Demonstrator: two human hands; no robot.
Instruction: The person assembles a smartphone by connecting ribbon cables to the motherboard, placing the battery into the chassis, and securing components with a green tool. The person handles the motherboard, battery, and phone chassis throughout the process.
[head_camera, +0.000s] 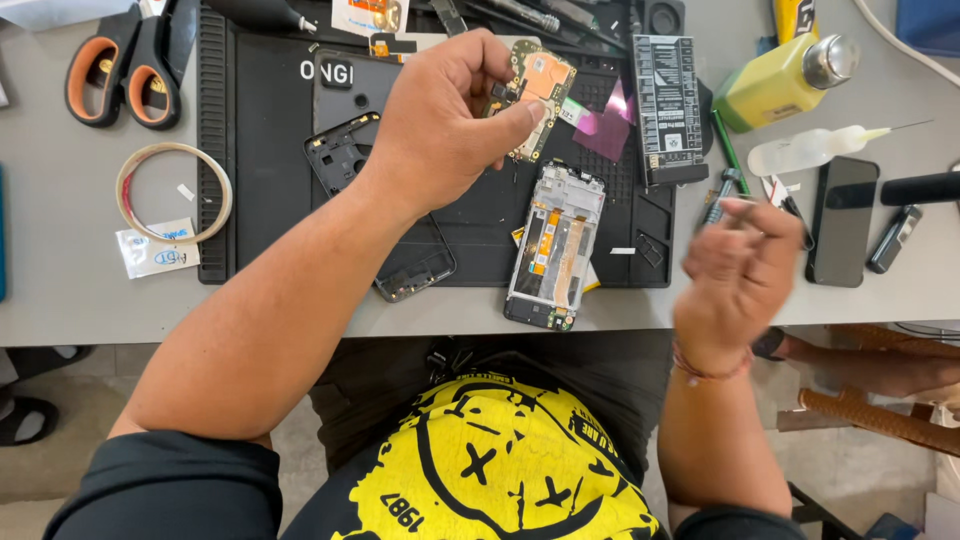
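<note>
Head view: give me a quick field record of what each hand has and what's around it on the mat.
left hand: raised over the mat, pinching a circuit board between thumb and fingers
right hand: blurred, at the table edge, fingers curled; whether it holds anything cannot be told
phone frame: opened, lying on the mat under the board
back cover: black, partly under the left forearm
mat: black, on a grey table
battery: black, on the mat's right part
scissors: orange-handled, upper left
tape roll: left of the mat
bottle: yellow-green, upper right
</note>
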